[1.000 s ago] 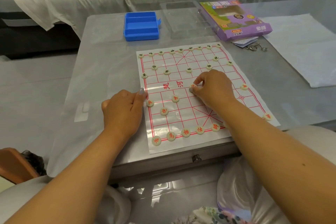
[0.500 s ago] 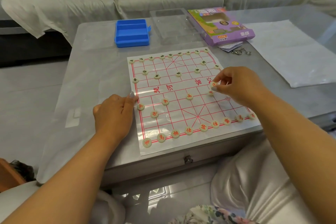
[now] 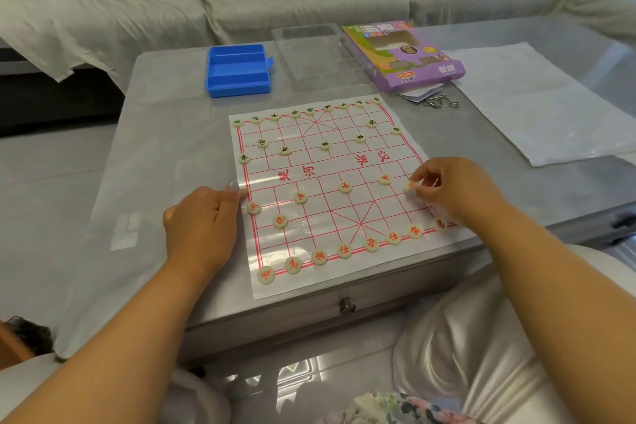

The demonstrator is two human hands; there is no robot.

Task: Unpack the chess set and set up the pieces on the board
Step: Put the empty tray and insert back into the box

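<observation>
The right hand (image 3: 457, 191) has moved farther right, its grip pinching a round piece (image 3: 409, 186). The left hand (image 3: 203, 224), fingers straight, still presses the board (image 3: 344, 162) edge.

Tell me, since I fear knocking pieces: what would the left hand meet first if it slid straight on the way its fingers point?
Probably the board edge its fingertips already touch; no piece lies close ahead of the left hand.

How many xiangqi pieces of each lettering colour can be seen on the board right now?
Dark-lettered pieces: 16
Red-lettered pieces: 14, one of them pinched by the right hand
Total in view: 30; the right hand may hide more.
</observation>
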